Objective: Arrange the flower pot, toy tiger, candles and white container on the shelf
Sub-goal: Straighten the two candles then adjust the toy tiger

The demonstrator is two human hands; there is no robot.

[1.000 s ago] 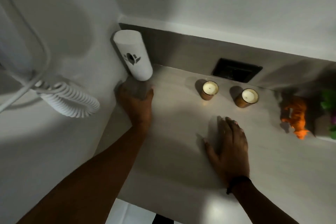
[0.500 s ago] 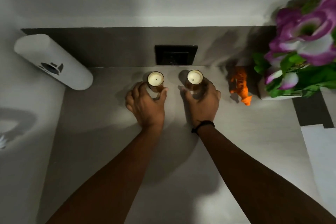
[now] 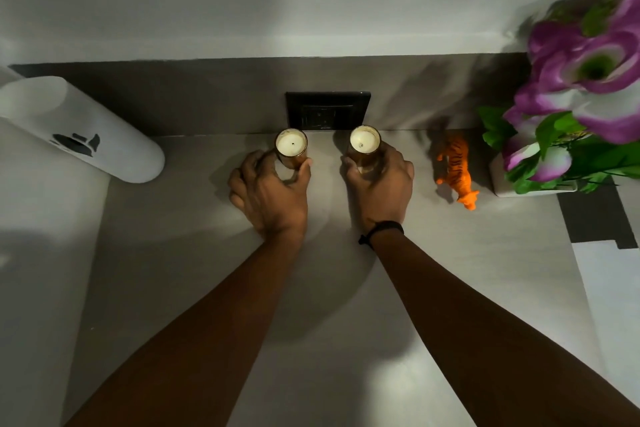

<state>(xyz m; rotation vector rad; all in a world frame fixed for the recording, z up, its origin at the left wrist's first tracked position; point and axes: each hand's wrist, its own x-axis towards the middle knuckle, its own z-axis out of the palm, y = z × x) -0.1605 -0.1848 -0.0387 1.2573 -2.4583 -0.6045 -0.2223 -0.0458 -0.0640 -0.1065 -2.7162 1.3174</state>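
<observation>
Left hand (image 3: 268, 189) grips the left candle (image 3: 291, 146); right hand (image 3: 381, 184) grips the right candle (image 3: 364, 142).

Shelf (image 3: 346, 288) – candles (image 3: 291, 144), toy tiger (image 3: 457, 168), flower pot (image 3: 502, 184), white container (image 3: 86, 135)

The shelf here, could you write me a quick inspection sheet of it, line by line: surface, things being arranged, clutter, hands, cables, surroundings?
Surface: grey shelf, dimly lit, bare in front.
Job's things: white container at far left; left candle and right candle side by side near the back; toy tiger between right candle and flower pot with purple flowers.
Clutter: nothing seen.
Hands: left hand grips left candle; right hand, black wristband, grips right candle.
Cables: nothing seen.
Surroundings: black wall socket behind candles; pale wall above.
</observation>
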